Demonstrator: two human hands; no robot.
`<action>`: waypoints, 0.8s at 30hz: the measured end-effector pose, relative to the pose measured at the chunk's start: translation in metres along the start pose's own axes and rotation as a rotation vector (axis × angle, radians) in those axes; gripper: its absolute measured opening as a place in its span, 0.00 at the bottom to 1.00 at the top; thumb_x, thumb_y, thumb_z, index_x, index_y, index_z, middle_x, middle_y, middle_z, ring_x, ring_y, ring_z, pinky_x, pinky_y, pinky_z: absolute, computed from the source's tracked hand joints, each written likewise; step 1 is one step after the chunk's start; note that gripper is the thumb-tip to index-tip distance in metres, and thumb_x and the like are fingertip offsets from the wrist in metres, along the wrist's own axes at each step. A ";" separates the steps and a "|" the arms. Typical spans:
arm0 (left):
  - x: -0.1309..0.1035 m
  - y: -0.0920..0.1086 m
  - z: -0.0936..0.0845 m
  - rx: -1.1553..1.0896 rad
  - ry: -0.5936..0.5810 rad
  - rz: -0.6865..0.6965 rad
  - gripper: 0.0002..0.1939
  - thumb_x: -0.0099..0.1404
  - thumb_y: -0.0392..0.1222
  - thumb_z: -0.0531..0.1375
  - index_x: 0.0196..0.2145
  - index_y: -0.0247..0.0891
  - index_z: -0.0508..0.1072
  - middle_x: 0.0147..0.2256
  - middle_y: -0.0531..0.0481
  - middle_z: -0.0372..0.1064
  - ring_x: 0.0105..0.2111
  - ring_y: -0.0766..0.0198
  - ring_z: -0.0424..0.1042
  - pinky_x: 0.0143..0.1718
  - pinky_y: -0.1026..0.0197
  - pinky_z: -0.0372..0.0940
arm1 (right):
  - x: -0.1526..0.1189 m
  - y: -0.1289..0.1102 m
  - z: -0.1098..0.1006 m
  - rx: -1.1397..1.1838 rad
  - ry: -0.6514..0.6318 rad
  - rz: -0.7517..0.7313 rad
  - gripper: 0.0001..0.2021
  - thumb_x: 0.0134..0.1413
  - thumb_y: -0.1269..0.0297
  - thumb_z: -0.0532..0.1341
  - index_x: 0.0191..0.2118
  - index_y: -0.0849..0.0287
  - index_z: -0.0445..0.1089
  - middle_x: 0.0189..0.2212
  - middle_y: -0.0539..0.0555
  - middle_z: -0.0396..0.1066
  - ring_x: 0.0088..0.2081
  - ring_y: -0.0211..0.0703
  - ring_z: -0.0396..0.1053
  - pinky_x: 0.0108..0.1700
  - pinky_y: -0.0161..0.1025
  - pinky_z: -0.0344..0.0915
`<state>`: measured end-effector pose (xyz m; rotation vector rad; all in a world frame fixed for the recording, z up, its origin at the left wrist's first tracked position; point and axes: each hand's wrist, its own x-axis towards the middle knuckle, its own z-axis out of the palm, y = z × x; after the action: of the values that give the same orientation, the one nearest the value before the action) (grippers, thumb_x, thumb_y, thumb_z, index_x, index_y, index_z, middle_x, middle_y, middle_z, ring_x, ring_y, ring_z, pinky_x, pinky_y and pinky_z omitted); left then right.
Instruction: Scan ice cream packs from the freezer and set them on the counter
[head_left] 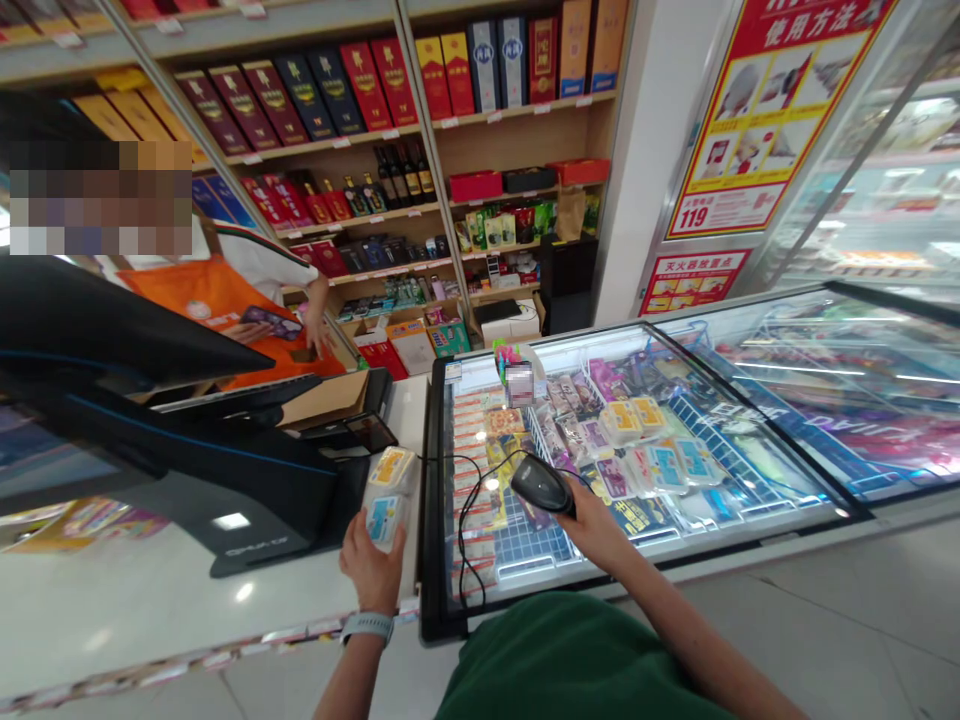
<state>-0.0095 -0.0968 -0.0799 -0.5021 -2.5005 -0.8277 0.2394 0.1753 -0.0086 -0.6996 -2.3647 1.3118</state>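
My right hand point(592, 520) grips a black barcode scanner point(541, 486) by its handle, above the freezer's glass top. A thin black cable point(460, 530) loops down beside the scanner. At the counter's right edge, my left hand point(375, 562) has its fingers around a clear plastic tub with a blue label point(384, 517). Just behind it sits a similar tub with a yellow label point(394, 468). More tubs with yellow labels point(632, 416) and blue labels point(679, 463) lie at the freezer, right of the scanner.
A black checkout terminal point(247, 480) stands on the white counter point(150, 610) at left. Behind it, a person in an orange apron point(180, 310) holds a phone. An open cardboard box point(326, 400) sits behind the terminal. Shelves of boxed bottles point(375, 85) line the back wall.
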 end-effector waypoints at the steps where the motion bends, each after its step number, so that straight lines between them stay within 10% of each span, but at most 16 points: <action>1: 0.001 0.003 0.000 -0.006 -0.006 0.009 0.32 0.58 0.54 0.57 0.56 0.36 0.61 0.52 0.36 0.63 0.53 0.45 0.62 0.54 0.43 0.55 | 0.000 0.000 0.000 0.001 0.002 0.003 0.22 0.49 0.72 0.57 0.53 0.60 0.63 0.47 0.59 0.71 0.49 0.51 0.68 0.51 0.46 0.63; 24: 0.007 0.049 0.039 -0.205 -0.213 0.230 0.27 0.64 0.48 0.54 0.58 0.36 0.59 0.55 0.37 0.61 0.57 0.49 0.59 0.58 0.43 0.55 | 0.004 0.006 -0.002 0.002 0.019 0.026 0.23 0.48 0.73 0.57 0.53 0.58 0.63 0.46 0.59 0.71 0.49 0.51 0.68 0.51 0.46 0.63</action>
<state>-0.0037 -0.0341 -0.0815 -0.9749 -2.4931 -0.9871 0.2388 0.1812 -0.0125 -0.7418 -2.3472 1.3120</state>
